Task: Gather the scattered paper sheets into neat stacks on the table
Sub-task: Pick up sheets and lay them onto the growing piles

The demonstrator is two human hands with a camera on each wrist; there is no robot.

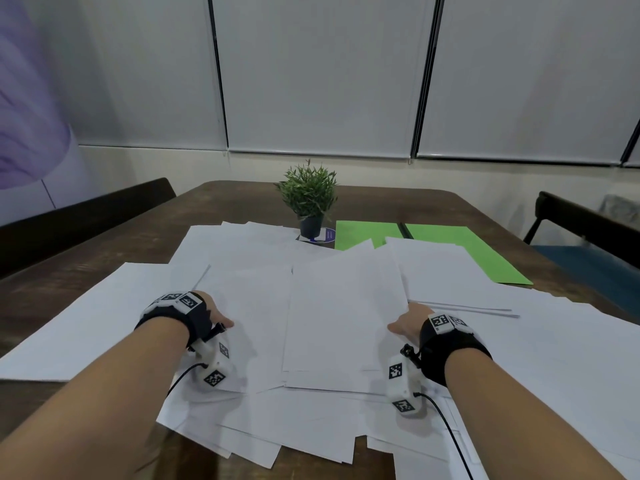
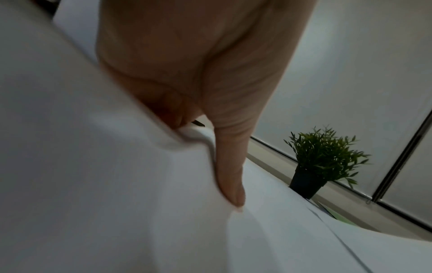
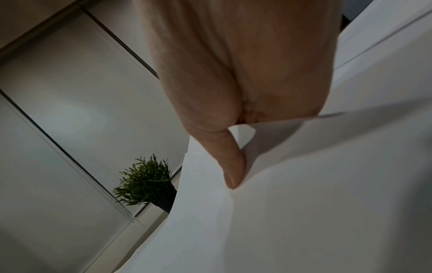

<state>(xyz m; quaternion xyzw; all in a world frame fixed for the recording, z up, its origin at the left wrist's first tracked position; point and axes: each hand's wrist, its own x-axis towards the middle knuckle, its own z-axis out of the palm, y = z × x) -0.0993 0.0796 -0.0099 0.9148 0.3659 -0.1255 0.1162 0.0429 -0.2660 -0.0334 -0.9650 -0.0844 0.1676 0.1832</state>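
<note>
Both bare forearms reach forward, wrists strapped with black bands. The left hand (image 1: 216, 315) sits at the left, thumb on top, fingers tucked out of sight beneath. The right hand (image 1: 410, 323) mirrors it at the right, thumb (image 3: 230, 166) pressed flat.

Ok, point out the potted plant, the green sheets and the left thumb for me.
potted plant (image 1: 309, 194): head view, on its foliage.
green sheets (image 1: 485, 258): head view, on the right sheet's bare face.
left thumb (image 2: 230, 175): left wrist view, on its side above the tip.

Black wrist straps (image 1: 197, 320) — white tagged camera modules (image 1: 403, 384), black cables — bare forearms.
</note>
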